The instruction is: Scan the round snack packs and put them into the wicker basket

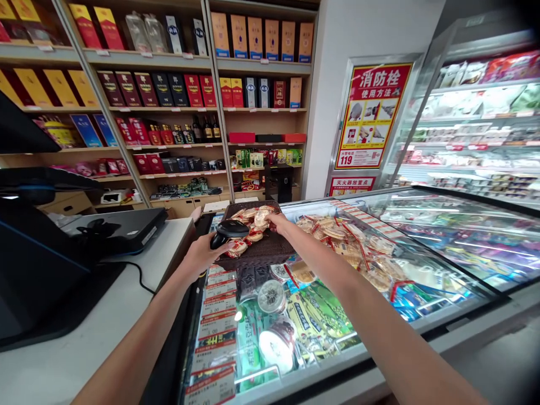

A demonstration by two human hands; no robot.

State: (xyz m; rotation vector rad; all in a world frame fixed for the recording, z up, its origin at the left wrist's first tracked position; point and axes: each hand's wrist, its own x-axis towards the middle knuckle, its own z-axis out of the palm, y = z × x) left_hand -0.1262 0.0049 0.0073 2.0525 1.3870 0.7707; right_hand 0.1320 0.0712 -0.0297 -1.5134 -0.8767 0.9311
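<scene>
A wrapped flat cake (262,216) is held at its near-right side by the right hand (277,223), the fingers closed on its clear wrapper, over the far part of a brown woven basket (261,252). The basket is set on the glass top of a freezer (320,372), toward its far left corner, and other wrapped cakes (245,239) are gathered in it. By the left hand (203,254), what looks like a black handheld scanner (233,228) is gripped by its handle above the basket's left side, its head pointed toward the cakes. For good handling, the cake is best pinched lightly by its rim, so that it is not crumbled, and its wrapper should be drawn free of its neighbours rather than dragged across them. The scanner is best carried just clear of the pile, with a steady grip. Which way the cake's label is turned cannot be told.
</scene>
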